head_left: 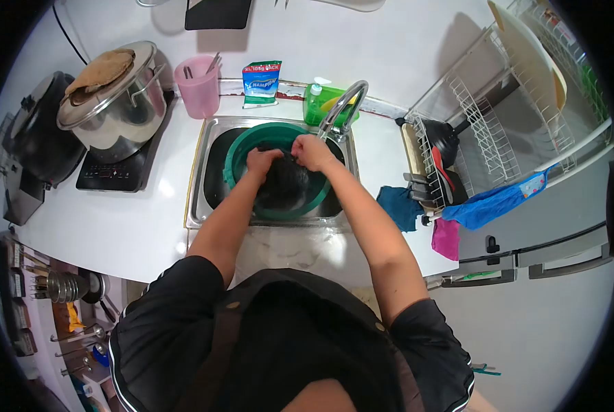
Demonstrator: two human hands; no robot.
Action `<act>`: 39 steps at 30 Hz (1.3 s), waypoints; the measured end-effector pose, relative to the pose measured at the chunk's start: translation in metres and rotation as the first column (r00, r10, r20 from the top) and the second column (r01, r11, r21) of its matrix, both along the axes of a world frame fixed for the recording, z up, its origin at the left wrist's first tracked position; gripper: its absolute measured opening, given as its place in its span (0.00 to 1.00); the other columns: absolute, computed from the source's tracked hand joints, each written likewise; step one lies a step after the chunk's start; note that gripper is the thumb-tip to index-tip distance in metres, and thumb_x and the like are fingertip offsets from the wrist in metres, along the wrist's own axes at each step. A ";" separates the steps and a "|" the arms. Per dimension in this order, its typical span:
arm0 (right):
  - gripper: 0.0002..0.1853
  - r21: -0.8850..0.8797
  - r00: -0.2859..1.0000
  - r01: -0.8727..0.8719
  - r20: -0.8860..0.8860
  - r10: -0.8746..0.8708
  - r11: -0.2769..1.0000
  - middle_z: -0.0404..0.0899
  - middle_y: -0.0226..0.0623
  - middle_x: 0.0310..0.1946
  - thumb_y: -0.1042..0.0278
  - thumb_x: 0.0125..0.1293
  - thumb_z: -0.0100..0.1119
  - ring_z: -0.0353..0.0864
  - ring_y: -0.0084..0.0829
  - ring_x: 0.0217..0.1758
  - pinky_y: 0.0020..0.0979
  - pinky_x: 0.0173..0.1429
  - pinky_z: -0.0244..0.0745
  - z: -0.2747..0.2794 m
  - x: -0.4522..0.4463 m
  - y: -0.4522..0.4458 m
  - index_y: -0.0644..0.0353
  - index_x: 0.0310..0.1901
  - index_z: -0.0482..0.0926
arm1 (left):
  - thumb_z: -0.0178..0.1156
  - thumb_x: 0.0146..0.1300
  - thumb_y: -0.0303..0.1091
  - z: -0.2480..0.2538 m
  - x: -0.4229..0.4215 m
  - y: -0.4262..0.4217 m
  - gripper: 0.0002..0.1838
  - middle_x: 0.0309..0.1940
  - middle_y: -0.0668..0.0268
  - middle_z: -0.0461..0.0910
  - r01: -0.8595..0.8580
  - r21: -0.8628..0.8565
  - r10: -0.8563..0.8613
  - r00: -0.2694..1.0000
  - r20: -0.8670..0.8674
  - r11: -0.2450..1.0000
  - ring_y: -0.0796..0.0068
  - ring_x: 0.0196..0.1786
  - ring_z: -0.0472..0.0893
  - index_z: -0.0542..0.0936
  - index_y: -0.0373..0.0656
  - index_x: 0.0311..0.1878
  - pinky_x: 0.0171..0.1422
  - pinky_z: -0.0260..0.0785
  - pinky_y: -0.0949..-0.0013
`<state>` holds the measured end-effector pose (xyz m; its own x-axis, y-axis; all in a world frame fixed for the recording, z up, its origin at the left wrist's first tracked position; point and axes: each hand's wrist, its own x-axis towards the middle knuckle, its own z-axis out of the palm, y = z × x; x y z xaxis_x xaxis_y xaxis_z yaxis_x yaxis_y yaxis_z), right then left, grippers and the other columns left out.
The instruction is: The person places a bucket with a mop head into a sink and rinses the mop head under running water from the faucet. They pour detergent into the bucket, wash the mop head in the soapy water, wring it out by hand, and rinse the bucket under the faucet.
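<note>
A green basin (233, 152) sits in the steel sink (196, 185). Inside it lies a wet black cloth (283, 187), bunched up and partly lifted between my hands. My left hand (262, 163) pinches the cloth on its left side, over the basin. On the other side, my right hand (312, 152) has its fingers closed on the cloth's upper edge, close under the curved faucet (351, 99). The fingertips of both hands are partly hidden by the cloth and the angle.
Behind the sink stand a pink cup (198, 93) with utensils, a detergent pack (261, 84) and a green caddy (324, 103). A steel pot (118, 117) rests on an induction cooker (111, 175) at left. A dish rack (482, 130) and a blue towel (503, 204) are at right.
</note>
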<state>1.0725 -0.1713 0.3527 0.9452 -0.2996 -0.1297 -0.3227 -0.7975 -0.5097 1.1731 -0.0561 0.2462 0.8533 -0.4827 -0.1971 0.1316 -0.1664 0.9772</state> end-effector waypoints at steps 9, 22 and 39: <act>0.09 0.746 0.991 0.106 -0.134 -0.008 0.657 0.73 0.32 0.17 0.67 0.62 0.53 0.70 0.21 0.16 0.23 0.18 0.65 0.029 -0.003 0.004 0.63 0.36 0.79 | 0.62 0.45 0.38 -0.027 -0.015 -0.014 0.14 0.31 0.66 0.78 0.360 -0.008 -0.354 0.920 0.171 0.933 0.71 0.37 0.77 0.78 0.46 0.37 0.44 0.68 0.69; 0.60 -0.016 0.944 -0.329 0.015 0.329 0.944 0.59 0.53 0.60 0.48 0.30 0.76 0.59 0.46 0.64 0.37 0.65 0.58 -0.002 -0.021 -0.015 0.58 0.66 0.51 | 0.60 0.39 0.30 0.049 -0.015 0.007 0.08 0.25 0.63 0.75 -0.216 -0.314 -0.002 0.820 -0.572 0.925 0.68 0.29 0.76 0.76 0.38 0.25 0.36 0.70 0.62; 0.32 0.557 0.912 -0.044 0.361 -0.194 0.830 0.77 0.47 0.37 0.66 0.35 0.69 0.77 0.43 0.43 0.35 0.47 0.72 -0.033 -0.002 -0.010 0.67 0.46 0.71 | 0.72 0.42 0.34 0.042 -0.024 -0.003 0.31 0.45 0.65 0.74 0.222 -0.644 -0.357 0.930 -0.086 0.733 0.73 0.46 0.74 0.71 0.44 0.52 0.52 0.67 0.67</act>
